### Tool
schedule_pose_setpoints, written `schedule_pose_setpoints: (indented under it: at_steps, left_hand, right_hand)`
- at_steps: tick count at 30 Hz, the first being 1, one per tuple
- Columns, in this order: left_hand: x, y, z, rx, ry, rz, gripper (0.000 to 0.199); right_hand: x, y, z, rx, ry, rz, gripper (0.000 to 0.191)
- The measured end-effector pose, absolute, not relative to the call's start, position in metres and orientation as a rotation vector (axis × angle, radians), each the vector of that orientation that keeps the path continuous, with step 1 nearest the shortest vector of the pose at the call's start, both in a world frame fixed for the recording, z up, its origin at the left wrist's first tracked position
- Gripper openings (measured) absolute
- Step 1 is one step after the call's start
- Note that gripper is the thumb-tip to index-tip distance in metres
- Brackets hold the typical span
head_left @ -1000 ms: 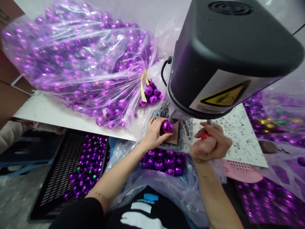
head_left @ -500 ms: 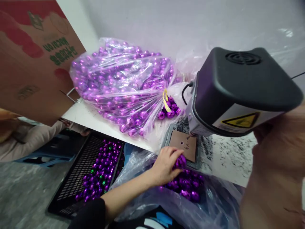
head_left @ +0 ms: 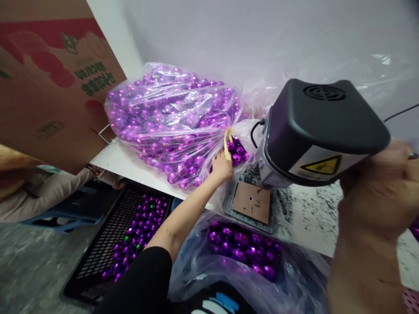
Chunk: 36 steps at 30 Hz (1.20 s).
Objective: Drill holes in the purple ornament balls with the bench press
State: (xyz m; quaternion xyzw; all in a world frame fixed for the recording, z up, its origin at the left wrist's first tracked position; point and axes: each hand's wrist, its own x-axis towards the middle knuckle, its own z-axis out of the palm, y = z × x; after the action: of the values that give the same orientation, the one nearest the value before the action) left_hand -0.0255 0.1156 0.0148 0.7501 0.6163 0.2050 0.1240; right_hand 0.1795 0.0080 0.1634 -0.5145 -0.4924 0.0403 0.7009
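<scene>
My left hand reaches to the neck of a large clear plastic bag filled with shiny purple faceted balls. It is beside the yellow tie and a cluster of loose purple balls. Its fingertips are hidden, so I cannot tell what they hold. At the far side of a black-housed machine, my right hand is closed and blurred; what it grips is hidden. Below the machine's head, a brown square plate with a small hole lies on the metal base.
Several purple balls lie in an open plastic bag at my lap. A black crate at left holds purple and a few green balls. Beyond it are a cardboard box and another person's sleeve. Dark shavings litter the table.
My left hand has moved up and away from the plate to the bag's neck. The purple ball it held by the plate is no longer seen there. My right hand stays beside the machine.
</scene>
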Motion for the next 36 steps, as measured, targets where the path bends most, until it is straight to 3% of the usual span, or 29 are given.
schedule_pose_setpoints:
  at_steps: [7, 12, 22, 29, 33, 36]
  left_hand:
    - [-0.046, 0.106, 0.0, 2.191, 1.453, 0.836, 0.056]
    - [-0.047, 0.083, 0.015, 1.795, 1.113, 0.965, 0.056]
    - [-0.046, 0.021, 0.011, 0.977, 0.739, 0.789, 0.061]
    - [-0.04, 0.017, 0.007, 1.0, 0.694, 0.856, 0.057]
    - [-0.033, 0.013, -0.003, 1.187, 0.835, 0.996, 0.069]
    - [-0.028, 0.009, -0.009, 1.337, 0.943, 0.986, 0.068]
  right_hand:
    - [0.18, 0.006, 0.162, -1.13, -1.07, 0.182, 0.048]
    - [0.18, 0.005, 0.161, -1.119, -1.088, 0.139, 0.051]
    - [0.177, 0.007, 0.162, -1.102, -1.089, 0.113, 0.044]
    - [0.177, 0.004, 0.165, -1.1, -1.121, 0.149, 0.044]
    - [0.176, 0.007, 0.163, -1.06, -1.104, 0.153, 0.045]
    - [0.177, 0.009, 0.162, -1.015, -1.1, 0.167, 0.048]
